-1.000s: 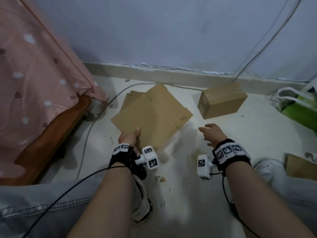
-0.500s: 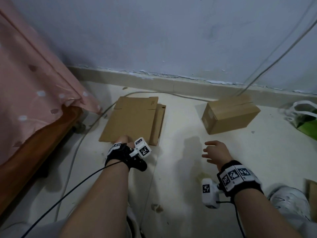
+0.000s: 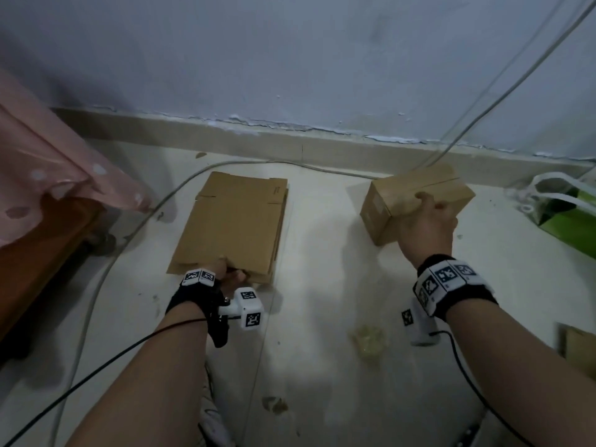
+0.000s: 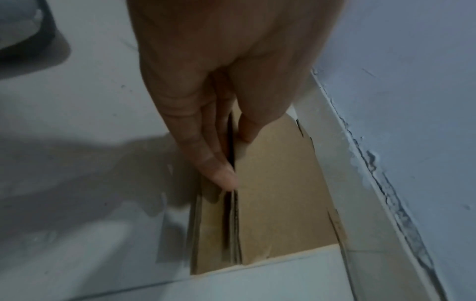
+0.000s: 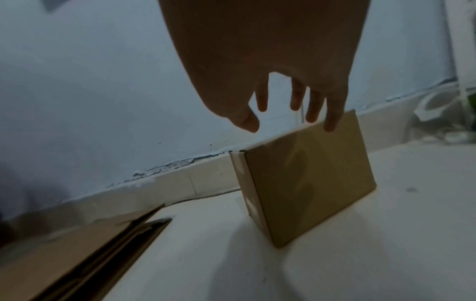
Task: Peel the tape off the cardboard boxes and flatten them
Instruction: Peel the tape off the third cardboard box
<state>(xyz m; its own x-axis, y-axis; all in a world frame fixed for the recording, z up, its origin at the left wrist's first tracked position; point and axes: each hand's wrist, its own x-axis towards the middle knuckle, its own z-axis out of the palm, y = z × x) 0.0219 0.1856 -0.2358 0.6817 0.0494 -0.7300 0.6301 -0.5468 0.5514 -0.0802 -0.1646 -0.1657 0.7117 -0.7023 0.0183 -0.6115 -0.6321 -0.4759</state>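
While you crouch over the pale floor (image 3: 309, 366), far left sits pink dotted fabric (image 3: 48, 169) draped over a wooden frame (image 3: 38, 253). Next over, flattened cardboard (image 3: 232, 227) lies stacked flat, long edge running toward the baseboard (image 3: 290, 143). Your left hand (image 3: 230, 275) is at its near edge; wrist cam shows fingers (image 4: 221, 175) slipped between the layers w/ thumb on top, pinching a sheet. Moving right, a crumpled tape wad (image 3: 369, 341) lies on the floor btwn your arms. Then the sealed cardboard box (image 3: 416, 198), standing near the wall, well apart from the flat stack. Your right hand (image 3: 425, 221) is over its top, fingers (image 5: 332, 120) spread and mostly straight; contact w/ the box can't be judged. Far right, a green bag (image 3: 567, 217).
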